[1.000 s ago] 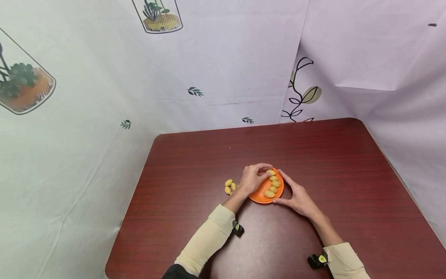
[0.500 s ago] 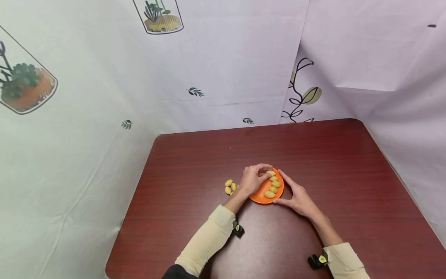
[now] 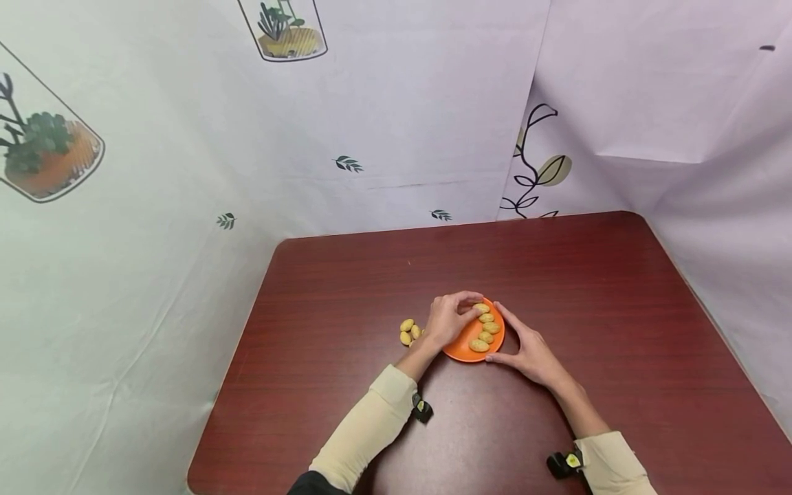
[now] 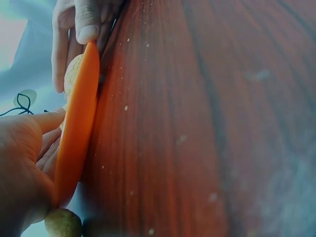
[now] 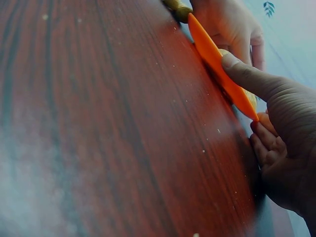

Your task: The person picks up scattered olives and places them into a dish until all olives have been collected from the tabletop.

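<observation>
An orange plate (image 3: 460, 347) stands on the table, bearing a curved row of several yellow, rough-skinned oval pieces (image 3: 491, 328). My left hand (image 3: 447, 317) reaches over the plate's left side and pinches the farthest yellow oval piece (image 3: 481, 309) between thumb and fingers. Around the plate's right rim curls my right hand (image 3: 531, 352), thumb at the near edge and fingers at the far edge. In the right wrist view, that thumb (image 5: 242, 71) lies over the rim. The left hand hides part of the plate. The pieces' exact kind cannot be told.
More loose yellow oval pieces (image 3: 406, 331) lie left of the plate, partly behind the left wrist. The dark red table (image 3: 346, 289) has rounded far corners. Printed cloth walls (image 3: 396, 124) hang behind and beside it.
</observation>
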Motion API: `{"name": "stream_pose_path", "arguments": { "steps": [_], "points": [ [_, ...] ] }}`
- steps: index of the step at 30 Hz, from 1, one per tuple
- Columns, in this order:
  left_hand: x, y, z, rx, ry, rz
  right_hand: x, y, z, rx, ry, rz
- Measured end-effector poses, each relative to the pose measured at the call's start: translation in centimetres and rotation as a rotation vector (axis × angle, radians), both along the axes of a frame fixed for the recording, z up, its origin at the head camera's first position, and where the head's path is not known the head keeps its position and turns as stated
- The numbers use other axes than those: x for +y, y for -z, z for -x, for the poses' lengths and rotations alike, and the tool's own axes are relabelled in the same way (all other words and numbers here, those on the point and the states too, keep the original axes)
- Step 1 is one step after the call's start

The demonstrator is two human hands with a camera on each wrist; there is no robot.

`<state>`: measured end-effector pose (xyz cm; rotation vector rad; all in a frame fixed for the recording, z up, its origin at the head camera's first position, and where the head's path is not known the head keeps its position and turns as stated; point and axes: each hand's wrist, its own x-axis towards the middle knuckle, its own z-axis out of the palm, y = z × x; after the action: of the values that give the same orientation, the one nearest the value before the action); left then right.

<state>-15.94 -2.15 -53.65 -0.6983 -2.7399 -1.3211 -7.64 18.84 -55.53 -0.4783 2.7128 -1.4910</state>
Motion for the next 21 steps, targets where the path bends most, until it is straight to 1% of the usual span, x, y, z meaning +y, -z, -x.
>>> {"name": "stream_pose_path", "arguments": {
  "steps": [7, 15, 18, 21],
  "points": [
    [-0.9, -0.4, 0.1, 0.044, -0.004, -0.013, 0.0, 0.1, 0.0, 0.006, 0.009, -0.01],
    [-2.7, -1.1, 0.4, 0.093, -0.026, 0.042, 0.0, -0.1, 0.0, 0.001, 0.003, -0.013],
    [-3.6, -1.4, 0.5, 0.08, -0.027, 0.036, 0.0, -0.1, 0.0, -0.002, 0.002, -0.012],
    [-4.5, -1.8, 0.5, 0.049, -0.018, 0.003, 0.0, -0.1, 0.0, -0.006, 0.002, -0.011]
  ]
}}
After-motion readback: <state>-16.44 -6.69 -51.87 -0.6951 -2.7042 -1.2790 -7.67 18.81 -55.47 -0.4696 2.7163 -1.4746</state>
